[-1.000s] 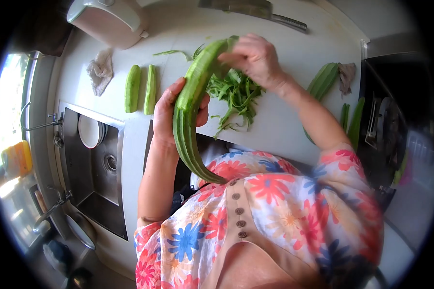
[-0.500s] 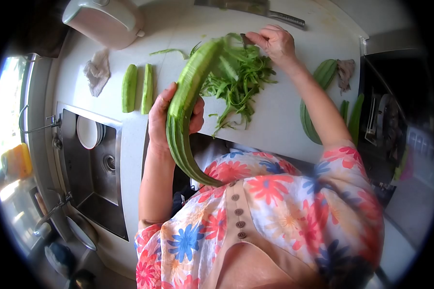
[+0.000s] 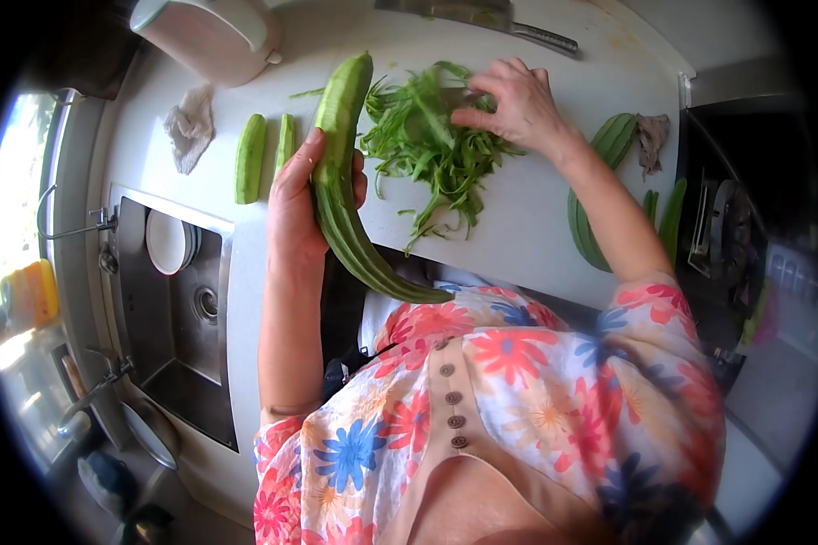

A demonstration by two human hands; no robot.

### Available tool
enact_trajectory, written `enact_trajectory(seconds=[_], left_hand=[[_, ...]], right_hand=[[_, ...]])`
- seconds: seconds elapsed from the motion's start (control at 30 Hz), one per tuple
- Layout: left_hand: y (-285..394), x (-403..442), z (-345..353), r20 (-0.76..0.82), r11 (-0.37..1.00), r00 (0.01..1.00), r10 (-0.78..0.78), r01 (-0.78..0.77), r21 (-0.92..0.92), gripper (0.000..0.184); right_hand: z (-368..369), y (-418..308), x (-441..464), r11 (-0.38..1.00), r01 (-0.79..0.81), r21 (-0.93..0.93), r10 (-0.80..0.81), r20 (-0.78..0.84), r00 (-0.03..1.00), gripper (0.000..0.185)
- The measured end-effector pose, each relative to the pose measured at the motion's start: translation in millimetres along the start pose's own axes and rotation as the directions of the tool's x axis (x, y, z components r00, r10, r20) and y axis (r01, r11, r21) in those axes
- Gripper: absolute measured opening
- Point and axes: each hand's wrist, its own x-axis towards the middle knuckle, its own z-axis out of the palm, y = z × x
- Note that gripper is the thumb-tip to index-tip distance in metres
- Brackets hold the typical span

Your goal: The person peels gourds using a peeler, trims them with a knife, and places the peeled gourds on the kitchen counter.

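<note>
My left hand [image 3: 295, 195] is wrapped around the middle of a long, curved ridge gourd [image 3: 341, 182]. The gourd's upper end is pale and peeled, while its lower part keeps dark green ridges and points toward my shirt. Over a heap of green peelings [image 3: 441, 168], my right hand [image 3: 518, 104] has its fingers bent around what looks like a peeler, blurred and mostly hidden. The right fingers are close to the peelings, to the right of the gourd's upper end.
Two peeled gourd pieces [image 3: 250, 159] lie to the left, near a crumpled cloth [image 3: 189, 129]. A cleaver [image 3: 536, 36] and a pale appliance [image 3: 209, 41] stand at the back. Unpeeled gourds [image 3: 613, 141] lie right. The sink [image 3: 177, 313] holds stacked bowls [image 3: 166, 243].
The gourd has shifted up and left, turning more upright, with its lower end swinging right. My right hand has come down and slightly left over the peelings, its fingers spreading somewhat.
</note>
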Motion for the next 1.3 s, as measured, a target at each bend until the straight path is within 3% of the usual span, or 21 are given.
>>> enact_trajectory(seconds=[0.1, 0.2, 0.23, 0.27, 0.3, 0.37, 0.4, 0.47, 0.57, 0.9, 0.97, 1.07, 1.1, 1.13, 1.2, 1.3], left_hand=[[-6, 8, -7, 0.141, 0.971, 0.982, -0.129, 0.154, -0.183, 0.038], [-15, 14, -5, 0.243, 0.911, 0.944, -0.224, 0.291, -0.291, 0.037], [-17, 15, -6, 0.258, 0.911, 0.937, -0.236, 0.306, -0.276, 0.036], [-19, 15, -7, 0.274, 0.911, 0.929, -0.248, 0.320, -0.260, 0.035], [-19, 10, 15, 0.019, 0.958, 0.972, -0.234, 0.233, -0.169, 0.036], [-21, 7, 32, -0.086, 0.964, 0.972, -0.219, 0.202, -0.171, 0.035], [-21, 6, 34, -0.137, 0.968, 0.968, -0.210, 0.185, -0.171, 0.035], [-25, 10, 18, 0.019, 0.955, 0.975, -0.223, 0.222, -0.196, 0.032], [-26, 5, 6, 0.227, 0.920, 0.941, -0.249, 0.304, -0.249, 0.031], [-26, -7, 14, 0.233, 0.953, 0.954, -0.187, 0.234, -0.194, 0.039], [-25, -4, 14, 0.199, 0.963, 0.966, -0.166, 0.202, -0.178, 0.040], [-33, 7, 20, 0.106, 0.954, 0.977, -0.183, 0.202, -0.223, 0.041], [-31, 7, 24, 0.001, 0.955, 0.976, -0.218, 0.213, -0.206, 0.039], [-31, 7, 29, -0.042, 0.960, 0.978, -0.204, 0.191, -0.204, 0.038], [-32, 8, 37, -0.127, 0.970, 0.977, -0.172, 0.145, -0.196, 0.036], [-37, 12, 11, 0.104, 0.957, 0.969, -0.225, 0.240, -0.165, 0.035]], right_hand=[[6, -9, 4, 0.962, -0.008, 0.273, 0.033, -0.085, 0.996, 0.051], [-2, -52, 16, 0.918, 0.068, 0.391, -0.034, -0.094, 0.995, 0.049], [-10, -66, 22, 0.909, 0.135, 0.394, -0.097, -0.114, 0.989, 0.035], [-11, -76, 26, 0.898, 0.165, 0.408, -0.128, -0.118, 0.985, 0.038], [-10, -84, 29, 0.870, 0.201, 0.451, -0.150, -0.147, 0.978, 0.039], [-7, -96, 31, 0.823, 0.242, 0.514, -0.168, -0.187, 0.968, 0.041], [-5, -95, 30, 0.836, 0.247, 0.490, -0.187, -0.169, 0.968, 0.041], [0, -89, 30, 0.859, 0.259, 0.441, -0.225, -0.128, 0.966, 0.040], [8, -59, 38, 0.926, 0.184, 0.331, -0.138, -0.156, 0.978, 0.051], [25, 49, 28, 0.996, -0.082, 0.021, 0.085, -0.311, 0.947, 0.039], [40, 44, 16, 0.969, -0.080, 0.236, 0.108, -0.109, 0.988, 0.033], [25, -24, 17, 0.884, 0.025, 0.466, -0.027, -0.004, 1.000, 0.037], [15, -52, 19, 0.853, 0.084, 0.515, -0.099, 0.002, 0.995, 0.040], [8, -67, 20, 0.830, 0.143, 0.538, -0.183, 0.021, 0.983, 0.043], [0, -86, 22, 0.764, 0.244, 0.597, -0.202, -0.137, 0.970, 0.044], [-1, -74, 26, 0.896, 0.216, 0.387, -0.196, -0.091, 0.976, 0.047]])
